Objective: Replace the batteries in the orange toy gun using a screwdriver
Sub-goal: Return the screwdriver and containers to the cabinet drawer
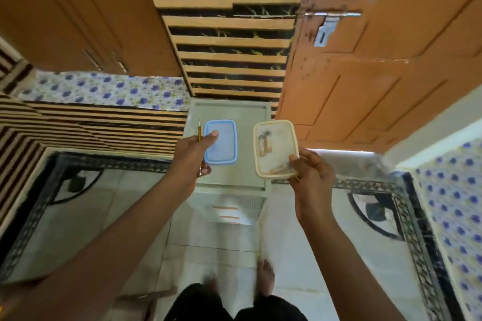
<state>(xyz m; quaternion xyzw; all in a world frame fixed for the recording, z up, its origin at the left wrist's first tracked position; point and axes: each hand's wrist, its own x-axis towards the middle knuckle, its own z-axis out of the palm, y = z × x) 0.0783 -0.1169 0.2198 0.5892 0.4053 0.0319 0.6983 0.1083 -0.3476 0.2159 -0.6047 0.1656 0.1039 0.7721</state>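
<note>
My left hand [194,155] grips a blue plastic lid [221,143], thumb on top, together with a thin yellow screwdriver [199,130] that sticks up past my fingers. My right hand [311,174] holds a cream plastic container [275,149] by its near right corner. Inside the container lie batteries [264,144] and a small orange-tipped item near my thumb. Both are held above a small grey-white stand [229,109]. No orange toy gun is in view.
An orange door [365,72] with a metal handle stands open at the right. Striped wall panels [227,33] rise behind the stand, and a wooden cabinet [78,12] is at the left. Patterned rug borders lie on the tiled floor. My bare foot [266,276] is below.
</note>
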